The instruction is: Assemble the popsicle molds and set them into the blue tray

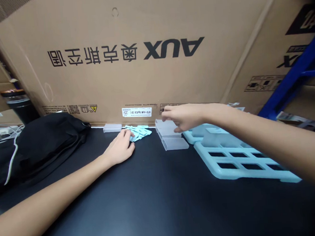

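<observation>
My left hand [120, 147] rests on the table at the edge of a pile of small, flat, light blue plastic pieces [140, 132]. Its bent fingertips touch the pile, while the thumb stays apart from them. Over a row of translucent plastic boxes [175, 143] hovers my right hand [185, 116], its fingers curved and the thumb spread downward. Nothing shows between thumb and fingers, and I cannot tell whether they touch the rear box. Another translucent box [112, 127] lies left of the pile, by the cardboard.
A light blue plastic rack [228, 174] with square openings lies at right, a translucent box on it. The large cardboard carton [127, 21] walls off the back of the black table [143, 207]. At left are a black cloth bag [49, 142], a dark bottle [22, 107] and white cables [1, 135].
</observation>
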The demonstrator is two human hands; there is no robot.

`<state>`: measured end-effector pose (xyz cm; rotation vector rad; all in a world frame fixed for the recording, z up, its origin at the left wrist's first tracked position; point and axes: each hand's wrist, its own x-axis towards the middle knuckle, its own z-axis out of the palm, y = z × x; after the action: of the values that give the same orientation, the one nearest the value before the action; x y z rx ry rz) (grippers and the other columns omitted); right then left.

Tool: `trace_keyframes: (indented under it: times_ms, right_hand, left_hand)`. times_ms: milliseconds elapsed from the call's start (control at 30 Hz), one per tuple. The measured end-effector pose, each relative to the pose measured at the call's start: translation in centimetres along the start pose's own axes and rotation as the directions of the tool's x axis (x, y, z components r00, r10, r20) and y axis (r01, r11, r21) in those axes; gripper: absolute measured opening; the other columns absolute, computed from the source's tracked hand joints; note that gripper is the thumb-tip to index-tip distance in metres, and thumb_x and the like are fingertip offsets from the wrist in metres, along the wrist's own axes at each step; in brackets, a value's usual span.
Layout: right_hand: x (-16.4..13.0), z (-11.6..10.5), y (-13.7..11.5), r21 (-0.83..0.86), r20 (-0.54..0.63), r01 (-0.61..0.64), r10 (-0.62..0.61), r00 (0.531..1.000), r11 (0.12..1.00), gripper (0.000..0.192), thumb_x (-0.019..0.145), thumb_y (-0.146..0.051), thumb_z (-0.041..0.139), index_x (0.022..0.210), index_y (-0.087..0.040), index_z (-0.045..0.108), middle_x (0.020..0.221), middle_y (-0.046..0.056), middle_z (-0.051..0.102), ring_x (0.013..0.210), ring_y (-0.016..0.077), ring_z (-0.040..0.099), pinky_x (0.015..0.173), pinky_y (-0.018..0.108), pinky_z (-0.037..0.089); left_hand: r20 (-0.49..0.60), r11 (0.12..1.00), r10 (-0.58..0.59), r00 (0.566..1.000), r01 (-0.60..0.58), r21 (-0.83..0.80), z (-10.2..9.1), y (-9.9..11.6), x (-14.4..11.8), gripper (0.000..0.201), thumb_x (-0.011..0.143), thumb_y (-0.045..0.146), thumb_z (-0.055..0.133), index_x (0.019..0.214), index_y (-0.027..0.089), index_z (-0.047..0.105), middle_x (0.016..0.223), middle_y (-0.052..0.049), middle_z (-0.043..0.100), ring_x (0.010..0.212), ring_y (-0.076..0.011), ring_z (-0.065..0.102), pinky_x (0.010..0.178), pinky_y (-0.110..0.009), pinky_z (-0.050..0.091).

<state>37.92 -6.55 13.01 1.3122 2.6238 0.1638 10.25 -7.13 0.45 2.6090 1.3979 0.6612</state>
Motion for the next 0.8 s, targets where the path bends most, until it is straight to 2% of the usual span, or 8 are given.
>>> trace_keyframes:
  times_ms: [100, 233, 367, 500, 633, 700, 733, 800]
  right_hand:
    - [-2.5, -0.3, -2.2, -0.058, 0.106, -0.024, 0.030, 0.994, 0.998, 0.035, 0.074, -0.027, 0.058, 0.109, -0.021, 0.062, 0.107, 0.010, 0.063, 0.088, 0.0251, 0.061, 0.066, 0.033, 0.041]
    - [-4.2, 1.2, -4.4, -0.065, 0.256, -0.063, 0.078, 0.964, 0.996, 0.039, 0.077, -0.032, 0.059, 0.114, -0.022, 0.065, 0.106, 0.012, 0.066, 0.087, 0.0280, 0.064, 0.065, 0.035, 0.042]
    - [-4.0, 2.7, -4.7, -0.110, 0.193, -0.067, 0.088, 0.977, 0.992, 0.034, 0.079, -0.028, 0.056, 0.109, -0.019, 0.066, 0.108, 0.014, 0.067, 0.088, 0.0303, 0.065, 0.064, 0.036, 0.041]
    - [-4.7, 2.2, -4.7, -0.118, 0.180, -0.068, 0.089, 0.980, 0.991, 0.029, 0.081, -0.032, 0.053, 0.106, -0.020, 0.064, 0.105, 0.013, 0.067, 0.085, 0.0304, 0.065, 0.063, 0.036, 0.040]
    - [-8.2, 1.3, -5.1, -0.023, -0.068, -0.172, 0.170, 0.983, 0.985, 0.025, 0.086, -0.045, 0.045, 0.091, -0.025, 0.057, 0.095, 0.009, 0.066, 0.076, 0.0249, 0.062, 0.060, 0.035, 0.039]
    - [-10.8, 2.0, -5.2, 0.068, -0.289, -0.303, 0.309, 0.906, 0.951, 0.028, 0.088, -0.050, 0.041, 0.089, -0.025, 0.052, 0.088, 0.007, 0.064, 0.071, 0.0227, 0.059, 0.059, 0.035, 0.040]
    - [-12.1, 2.7, -5.1, 0.122, -0.405, -0.385, 0.400, 0.822, 0.915, 0.029, 0.088, -0.052, 0.040, 0.090, -0.025, 0.050, 0.086, 0.007, 0.063, 0.069, 0.0221, 0.059, 0.060, 0.035, 0.041]
    - [-14.5, 4.9, -4.0, 0.236, -0.591, -0.584, 0.592, 0.548, 0.777, 0.032, 0.088, -0.054, 0.038, 0.097, -0.025, 0.045, 0.087, 0.010, 0.061, 0.070, 0.0235, 0.058, 0.064, 0.037, 0.044]
  left_hand:
    - [0.004, 1.000, 0.000, 1.000, 0.000, -0.002, -0.1, 0.1, 0.0, 0.023, 0.090, 0.029, 0.042, 0.112, 0.023, 0.047, 0.122, -0.009, 0.048, 0.112, -0.0277, 0.055, 0.096, -0.046, 0.047]
    - [-0.001, 1.000, -0.004, 1.000, 0.004, -0.010, -0.1, 0.2, 0.0, 0.024, 0.090, 0.029, 0.042, 0.112, 0.022, 0.047, 0.122, -0.009, 0.049, 0.111, -0.0278, 0.056, 0.095, -0.046, 0.048]
    - [-0.008, 1.000, 0.003, 1.000, -0.003, -0.012, -0.1, 0.1, -0.1, 0.023, 0.090, 0.029, 0.042, 0.112, 0.023, 0.047, 0.122, -0.009, 0.049, 0.114, -0.0278, 0.054, 0.096, -0.045, 0.048]
    - [-0.011, 1.000, 0.004, 1.000, -0.004, -0.020, 0.0, 0.0, 0.0, 0.024, 0.090, 0.028, 0.042, 0.112, 0.023, 0.047, 0.122, -0.010, 0.049, 0.115, -0.0276, 0.053, 0.097, -0.045, 0.048]
    - [-0.016, 1.000, 0.016, 1.000, -0.016, -0.009, 0.0, 0.0, 0.0, 0.023, 0.090, 0.028, 0.042, 0.112, 0.023, 0.047, 0.122, -0.010, 0.049, 0.115, -0.0276, 0.054, 0.097, -0.045, 0.047]
    - [-0.014, 1.000, 0.019, 1.000, -0.019, 0.003, 0.0, 0.0, -0.1, 0.023, 0.090, 0.028, 0.043, 0.112, 0.022, 0.047, 0.122, -0.010, 0.049, 0.114, -0.0279, 0.054, 0.097, -0.046, 0.047]
    - [-0.016, 1.000, 0.020, 1.000, -0.019, 0.006, 0.0, 0.1, -0.1, 0.023, 0.090, 0.028, 0.042, 0.112, 0.022, 0.048, 0.122, -0.010, 0.049, 0.114, -0.0282, 0.054, 0.097, -0.046, 0.048]
    - [-0.023, 1.000, 0.023, 0.999, -0.023, 0.007, -0.1, 0.1, -0.1, 0.023, 0.090, 0.027, 0.043, 0.112, 0.022, 0.048, 0.122, -0.010, 0.049, 0.113, -0.0284, 0.054, 0.096, -0.047, 0.048]
